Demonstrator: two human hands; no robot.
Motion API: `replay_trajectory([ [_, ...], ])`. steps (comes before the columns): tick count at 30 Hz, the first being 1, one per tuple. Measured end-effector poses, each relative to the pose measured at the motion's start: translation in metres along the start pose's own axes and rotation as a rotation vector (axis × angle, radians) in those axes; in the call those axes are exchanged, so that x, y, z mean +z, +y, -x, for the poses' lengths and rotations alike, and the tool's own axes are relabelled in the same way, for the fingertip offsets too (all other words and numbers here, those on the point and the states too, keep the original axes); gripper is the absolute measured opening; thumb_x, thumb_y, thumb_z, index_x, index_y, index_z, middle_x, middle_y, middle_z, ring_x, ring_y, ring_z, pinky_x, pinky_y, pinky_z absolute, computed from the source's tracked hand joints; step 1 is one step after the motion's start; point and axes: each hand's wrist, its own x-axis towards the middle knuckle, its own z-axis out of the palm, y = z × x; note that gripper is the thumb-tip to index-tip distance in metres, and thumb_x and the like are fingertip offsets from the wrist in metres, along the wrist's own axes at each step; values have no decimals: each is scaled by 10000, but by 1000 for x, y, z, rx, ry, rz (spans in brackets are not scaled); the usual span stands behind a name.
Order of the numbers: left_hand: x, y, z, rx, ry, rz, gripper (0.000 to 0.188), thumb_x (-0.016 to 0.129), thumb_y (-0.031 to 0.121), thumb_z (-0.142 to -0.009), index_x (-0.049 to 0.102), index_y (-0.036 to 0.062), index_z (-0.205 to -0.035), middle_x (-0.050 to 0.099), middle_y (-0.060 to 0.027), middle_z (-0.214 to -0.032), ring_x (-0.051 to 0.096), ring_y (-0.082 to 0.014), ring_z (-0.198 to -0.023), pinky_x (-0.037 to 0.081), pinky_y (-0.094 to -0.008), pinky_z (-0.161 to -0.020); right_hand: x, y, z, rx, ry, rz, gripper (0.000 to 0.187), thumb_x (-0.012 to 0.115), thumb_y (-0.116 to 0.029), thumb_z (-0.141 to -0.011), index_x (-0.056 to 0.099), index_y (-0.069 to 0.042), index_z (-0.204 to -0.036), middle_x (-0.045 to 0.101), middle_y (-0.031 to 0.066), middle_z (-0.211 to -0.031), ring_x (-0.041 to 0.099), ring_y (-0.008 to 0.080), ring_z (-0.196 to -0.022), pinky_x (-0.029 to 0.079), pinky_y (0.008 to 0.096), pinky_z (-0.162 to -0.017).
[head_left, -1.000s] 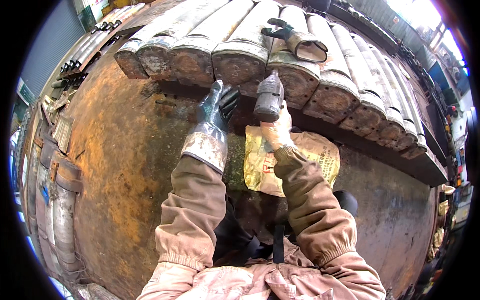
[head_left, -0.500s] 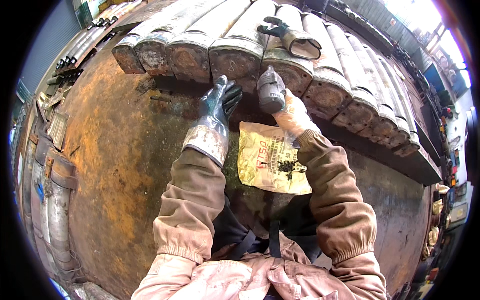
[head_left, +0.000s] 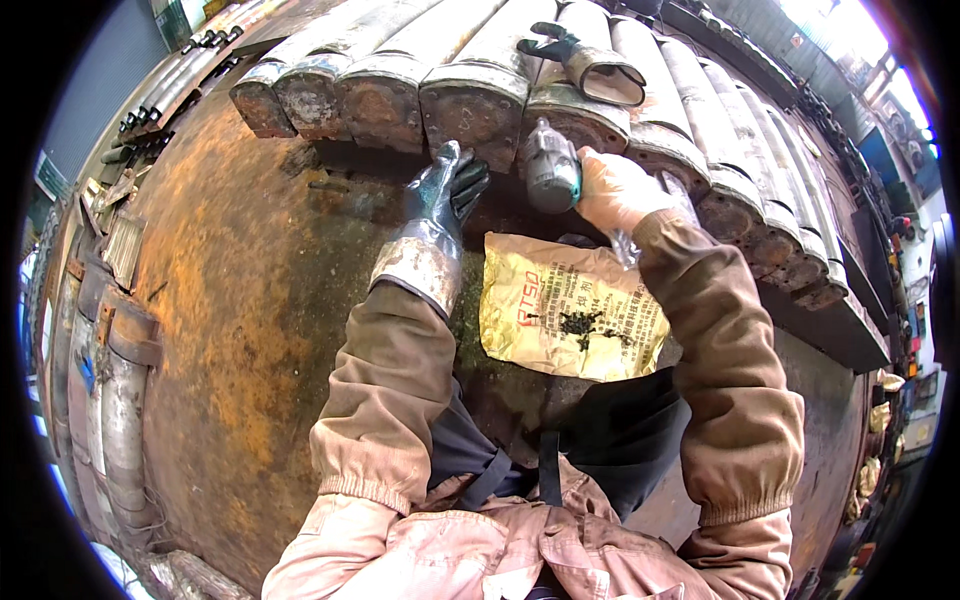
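Observation:
My left hand [head_left: 440, 200], in a dark green rubber glove with a stained pale cuff, is close to the round end face of a metal cylinder [head_left: 470, 112]. Its thumb stretches forward, the fingers bend loosely apart, and nothing shows in them. My right hand [head_left: 618, 190], in a thin clear plastic glove, is closed on a grey power driver [head_left: 553, 178], whose handle is hidden below. The driver's nose points at the cylinder ends. Below the hands lies a creased yellow paper bag [head_left: 530, 340] with a small pile of black bolt-like pieces [head_left: 582, 325] on it.
A spare green glove [head_left: 600, 75] lies on top of the row of cylinders, which rest on a dark steel beam [head_left: 815, 325]. The rusty metal tabletop [head_left: 230, 330] stretches to the left. More pipes [head_left: 125, 420] stand along the left edge.
My right hand has shifted right and no longer covers the bag's upper right part. The driver has moved slightly right and turned a little. My left hand has barely moved.

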Motion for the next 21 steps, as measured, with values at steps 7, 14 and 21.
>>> replay_trajectory([
  [7, 1, 1, 4, -75, -11, 35, 627, 675, 414, -914, 540, -50, -1313, 611, -230, -1285, 621, -340, -1151, 457, -424, -1033, 87, 23, 17, 72, 121, -476, 528, 713, -188, -832, 512, -14, -1288, 685, 211, -1025, 683, 286, -974, 540, 399, -851],
  [14, 17, -17, 3, -187, -129, -121, 608, 681, 409, -917, 547, -43, -1302, 618, -177, -1286, 645, -287, -1111, 512, -382, -956, 132, -23, 21, -474, 716, 53, 428, 389, -20, -965, 456, -40, -1387, 662, 162, -1161, 653, 299, -1043, 525, 406, -885],
  [21, 46, -54, 12, -330, -356, -204, 391, 636, 237, -949, 610, -79, -1178, 675, -213, -1126, 684, -307, -1009, 580, -403, -876, 203, 14, 87, -41, 136, -875, 376, 433, -67, -1003, 472, -24, -1374, 624, 108, -1100, 635, 194, -970, 518, 326, -809],
])
